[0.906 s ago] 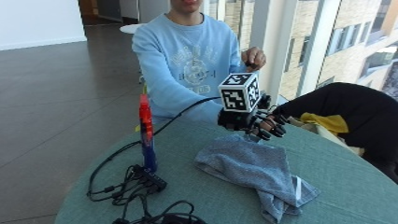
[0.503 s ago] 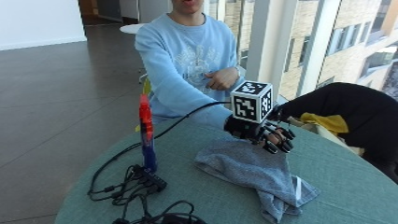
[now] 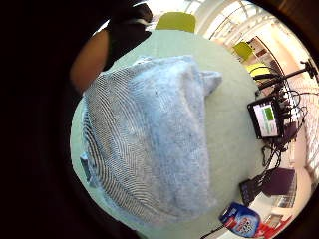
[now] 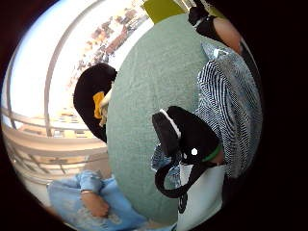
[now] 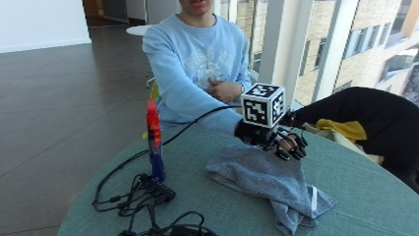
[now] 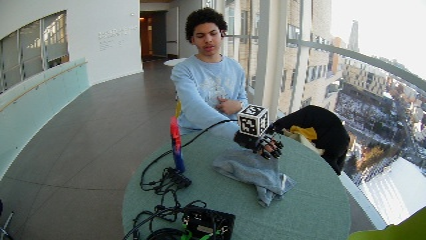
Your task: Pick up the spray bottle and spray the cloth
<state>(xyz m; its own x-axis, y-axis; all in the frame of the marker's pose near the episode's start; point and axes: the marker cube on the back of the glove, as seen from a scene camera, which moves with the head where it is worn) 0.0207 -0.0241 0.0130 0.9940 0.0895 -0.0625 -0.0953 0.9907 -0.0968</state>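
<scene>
Your gloved right hand [image 5: 283, 141] hangs over the near edge of the grey cloth [image 5: 272, 181], fingers spread and drooping, gripping nothing; whether the fingertips brush the fabric is hard to tell from the outside view. The cloth lies rumpled on the green round table [image 5: 367, 196], and it fills most of the little-finger-side palm view [image 3: 149, 144], so your palm is close above it. The spray bottle [image 5: 154, 142] stands upright on the table, well apart from the cloth and from your hand, beside a tangle of black cables [image 5: 140, 194]. Your bare hand [image 5: 225, 90] rests against your chest. A black jacket [image 5: 367, 115] lies draped past the table's far edge.
</scene>
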